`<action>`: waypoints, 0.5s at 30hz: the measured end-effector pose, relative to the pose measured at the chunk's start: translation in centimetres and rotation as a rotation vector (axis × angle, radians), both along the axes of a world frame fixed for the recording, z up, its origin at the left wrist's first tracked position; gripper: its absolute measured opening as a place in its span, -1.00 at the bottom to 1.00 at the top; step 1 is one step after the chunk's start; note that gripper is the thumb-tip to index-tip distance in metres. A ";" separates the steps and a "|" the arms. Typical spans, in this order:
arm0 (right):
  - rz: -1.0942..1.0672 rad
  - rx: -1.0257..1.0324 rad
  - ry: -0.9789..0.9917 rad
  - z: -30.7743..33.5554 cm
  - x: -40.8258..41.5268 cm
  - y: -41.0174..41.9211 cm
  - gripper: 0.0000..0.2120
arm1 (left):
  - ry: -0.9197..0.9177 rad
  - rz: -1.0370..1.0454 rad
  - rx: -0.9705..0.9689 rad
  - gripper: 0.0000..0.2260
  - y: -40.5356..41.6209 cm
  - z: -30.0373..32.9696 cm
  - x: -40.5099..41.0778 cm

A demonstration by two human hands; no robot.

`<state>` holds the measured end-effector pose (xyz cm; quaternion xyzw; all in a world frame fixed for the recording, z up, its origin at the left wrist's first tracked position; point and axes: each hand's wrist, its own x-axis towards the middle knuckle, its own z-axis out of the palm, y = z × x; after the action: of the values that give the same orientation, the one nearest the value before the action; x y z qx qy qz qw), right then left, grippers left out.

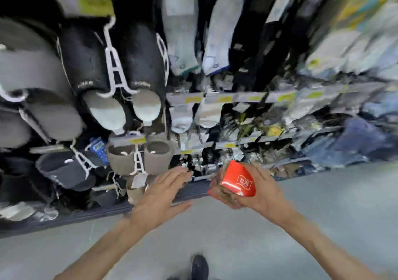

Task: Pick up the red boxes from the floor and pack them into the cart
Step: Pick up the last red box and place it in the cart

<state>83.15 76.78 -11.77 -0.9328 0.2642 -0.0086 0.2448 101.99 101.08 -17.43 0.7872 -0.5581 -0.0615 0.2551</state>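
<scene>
A red box (238, 180) with a white label is held up in front of me, above the grey floor. My right hand (261, 192) grips it from the right and underneath, fingers curled round it. My left hand (159, 195) hovers to the left of the box with its fingers straight and spread, holding nothing and not touching the box. The picture is blurred by motion. No cart is in view.
A store rack (150, 202) of hanging slippers (120, 68) and socks (206, 42) fills the upper view, its dark base running along the floor. Grey floor (323, 215) lies below and to the right. A dark shoe (199, 266) shows at the bottom edge.
</scene>
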 end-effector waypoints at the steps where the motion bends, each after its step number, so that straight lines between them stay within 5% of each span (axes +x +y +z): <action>1: -0.042 0.007 -0.021 2.4 -1.5 -0.7 0.01 | -0.018 -0.043 -0.026 -0.38 -2.0 2.5 -0.5; 5: -0.186 -0.034 -0.092 10.0 -8.4 -4.9 -0.16 | -0.090 -0.200 -0.077 -0.35 -10.6 10.4 -4.2; 15: -0.554 -0.163 -0.182 17.9 -30.6 -19.9 -0.13 | -0.231 -0.606 -0.107 -0.35 -36.4 18.2 -19.9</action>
<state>52.56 56.87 6.17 -0.8371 0.4842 -0.1801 0.1801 82.05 64.70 0.82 0.5724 -0.7948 -0.0156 0.2012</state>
